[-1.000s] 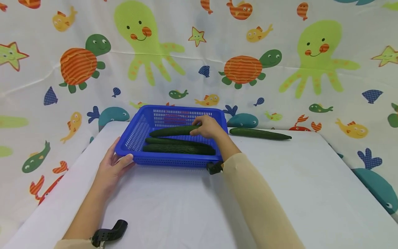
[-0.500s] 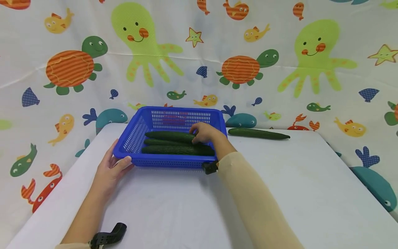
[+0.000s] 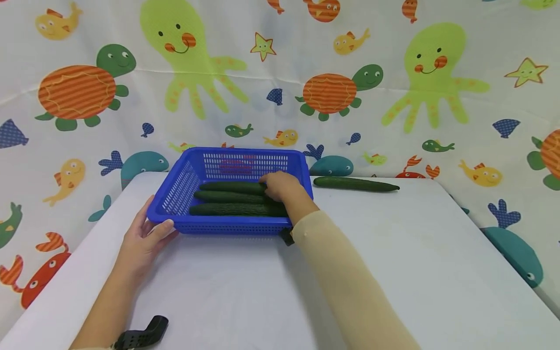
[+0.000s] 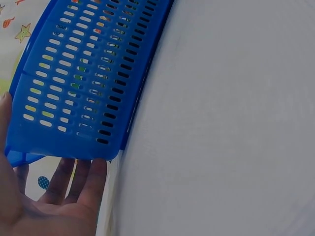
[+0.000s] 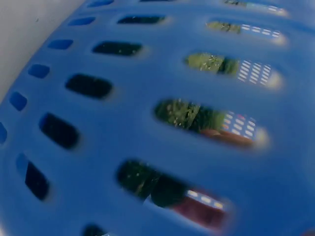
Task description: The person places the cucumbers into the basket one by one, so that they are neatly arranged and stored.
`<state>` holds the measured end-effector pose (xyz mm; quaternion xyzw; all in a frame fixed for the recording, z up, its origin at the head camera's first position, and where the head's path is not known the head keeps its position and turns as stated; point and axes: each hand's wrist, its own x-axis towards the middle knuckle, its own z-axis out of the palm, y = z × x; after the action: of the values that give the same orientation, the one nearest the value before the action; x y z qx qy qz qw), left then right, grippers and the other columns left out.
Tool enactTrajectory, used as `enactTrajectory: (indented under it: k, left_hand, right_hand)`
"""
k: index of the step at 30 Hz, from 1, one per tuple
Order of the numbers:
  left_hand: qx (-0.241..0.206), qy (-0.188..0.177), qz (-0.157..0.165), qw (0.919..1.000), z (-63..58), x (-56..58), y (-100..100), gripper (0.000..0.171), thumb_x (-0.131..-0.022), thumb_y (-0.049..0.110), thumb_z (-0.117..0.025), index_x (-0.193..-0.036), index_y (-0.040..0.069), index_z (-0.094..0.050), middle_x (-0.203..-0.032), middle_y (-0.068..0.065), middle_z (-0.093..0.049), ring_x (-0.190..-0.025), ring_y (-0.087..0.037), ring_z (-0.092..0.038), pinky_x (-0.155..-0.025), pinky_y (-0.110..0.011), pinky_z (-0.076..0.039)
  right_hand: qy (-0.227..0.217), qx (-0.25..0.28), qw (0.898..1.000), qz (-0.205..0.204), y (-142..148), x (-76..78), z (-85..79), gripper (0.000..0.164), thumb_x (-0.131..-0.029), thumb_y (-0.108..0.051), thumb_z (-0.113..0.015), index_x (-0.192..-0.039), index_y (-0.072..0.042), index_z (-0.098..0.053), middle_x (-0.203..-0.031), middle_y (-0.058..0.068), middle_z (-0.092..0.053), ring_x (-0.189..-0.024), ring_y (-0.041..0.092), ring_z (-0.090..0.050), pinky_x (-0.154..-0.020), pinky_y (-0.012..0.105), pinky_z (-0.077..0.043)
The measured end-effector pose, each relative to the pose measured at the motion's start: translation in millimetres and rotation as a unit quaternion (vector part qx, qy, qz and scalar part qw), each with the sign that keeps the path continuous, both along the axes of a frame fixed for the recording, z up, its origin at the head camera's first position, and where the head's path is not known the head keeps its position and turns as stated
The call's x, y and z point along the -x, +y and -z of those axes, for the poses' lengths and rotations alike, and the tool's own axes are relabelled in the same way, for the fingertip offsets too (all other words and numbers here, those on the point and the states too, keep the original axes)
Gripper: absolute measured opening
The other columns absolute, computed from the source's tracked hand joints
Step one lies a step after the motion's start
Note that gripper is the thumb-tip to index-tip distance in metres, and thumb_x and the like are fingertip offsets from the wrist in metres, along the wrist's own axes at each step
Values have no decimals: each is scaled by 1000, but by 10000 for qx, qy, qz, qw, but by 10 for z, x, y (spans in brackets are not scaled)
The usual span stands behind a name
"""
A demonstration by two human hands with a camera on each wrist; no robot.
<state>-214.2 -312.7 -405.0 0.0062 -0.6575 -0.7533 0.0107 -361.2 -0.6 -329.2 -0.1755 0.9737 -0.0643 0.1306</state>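
Note:
A blue slotted plastic basket [image 3: 232, 225] sits on the table with three green cucumbers lying lengthwise in it. My left hand [image 3: 142, 238] holds its front left corner, thumb at the rim; in the left wrist view the fingertips [image 4: 98, 169] touch the basket's end wall. Inside the basket, my right hand [image 3: 282, 187] holds the right end of the rearmost cucumber [image 3: 232, 187]; its fingertips are mostly hidden. The middle cucumber [image 3: 227, 196] and front cucumber [image 3: 236, 209] lie beside it. The right wrist view shows mostly basket wall [image 5: 147, 152], with cucumber and fingers glimpsed through slots.
Another cucumber [image 3: 355, 184] lies on the white table [image 3: 393, 253], right of the basket near the back edge. Behind the table hangs a white curtain [image 3: 280, 68] printed with sea animals. A black wrist strap [image 3: 142, 335] circles the left forearm.
My right hand has lowered the rearmost cucumber from a raised tilt to lie alongside the other two. The left hand keeps its hold on the basket. The head view has shifted slightly right.

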Motion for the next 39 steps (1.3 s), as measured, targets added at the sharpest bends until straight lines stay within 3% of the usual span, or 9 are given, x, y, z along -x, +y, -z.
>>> enactTrajectory:
  k: [4, 9, 12, 18, 24, 29, 33, 36, 39]
  left_hand:
    - [-2, -4, -23, 10000, 6, 4, -21, 78, -105, 22, -61, -164, 44, -16, -176, -7, -9, -132, -4, -46, -89, -18, -59]
    - [1, -14, -30, 10000, 20, 8, -12, 78, -105, 21, -61, -164, 44, -16, -176, -8, -9, -133, -5, -45, -89, -17, -58]
    - [43, -38, -16, 10000, 10, 16, -1, 78, -105, 22, -62, -165, 44, -16, -176, -8, -10, -135, -6, -44, -90, -18, -58]
    - [139, -81, -49, 9999, -13, 27, -4, 79, -104, 24, -63, -164, 45, -16, -175, -8, -11, -138, -10, -43, -90, -17, -58]
    - [191, -116, -78, 9997, 1, 4, -20, 79, -104, 23, -62, -164, 47, -16, -176, -6, -11, -141, -11, -40, -90, -17, -58]
    - [140, -82, -56, 9999, 39, -12, -3, 78, -105, 23, -62, -164, 46, -16, -176, -6, -10, -137, -6, -43, -90, -17, -58]
    - [240, 47, 0, 9997, 30, -4, -24, 78, -105, 22, -61, -164, 44, -15, -175, -8, -12, -129, 0, -48, -90, -17, -58]
    - [224, 111, 34, 9997, 36, 17, -43, 78, -105, 21, -61, -165, 43, -15, -175, -8, -13, -124, 3, -51, -89, -16, -58]
    - [106, 119, 46, 9999, 59, 24, -54, 78, -105, 19, -61, -165, 43, -16, -175, -8, -13, -124, 3, -51, -89, -17, -59]
  right_hand:
    - [-236, -246, 9994, 99, -32, -15, -7, 51, -108, -9, -45, -156, -26, -48, -162, 10, -45, -153, 31, -37, -125, 48, -34]
    - [-446, -171, 9987, 176, -10, -12, 18, 56, -106, -2, -47, -157, -26, -46, -163, 10, -43, -154, 30, -34, -128, 48, -29]
    - [-335, -359, 9987, 124, 5, -7, 24, 57, -106, -2, -49, -158, -25, -44, -163, 10, -44, -153, 30, -36, -127, 48, -30]
    - [130, -873, 9961, -1, 12, -12, 22, 43, -105, -5, -56, -146, -18, -59, -149, 12, -58, -139, 30, -53, -117, 46, -45]
    - [29, -623, 9980, -17, 25, -15, 12, 46, -104, -4, -54, -148, -19, -58, -151, 11, -56, -142, 30, -50, -118, 47, -44]
    - [-334, 61, 9993, -156, 125, -47, -48, 51, -104, -15, -58, -155, -16, -49, -158, 10, -51, -150, 32, -41, -124, 48, -36]
    - [-112, 1264, 9913, -349, 273, -144, -108, 48, -104, -31, -62, -149, -15, -55, -143, 11, -63, -136, 30, -56, -113, 48, -48]
    - [270, 2467, 9681, -335, 428, -234, -155, 40, -105, -34, -61, -141, -15, -62, -129, 9, -70, -120, 26, -65, -102, 46, -55]
    - [728, 3525, 9329, -131, 605, -300, -181, 35, -107, -34, -58, -135, -15, -67, -126, 7, -71, -116, 24, -65, -100, 46, -56]
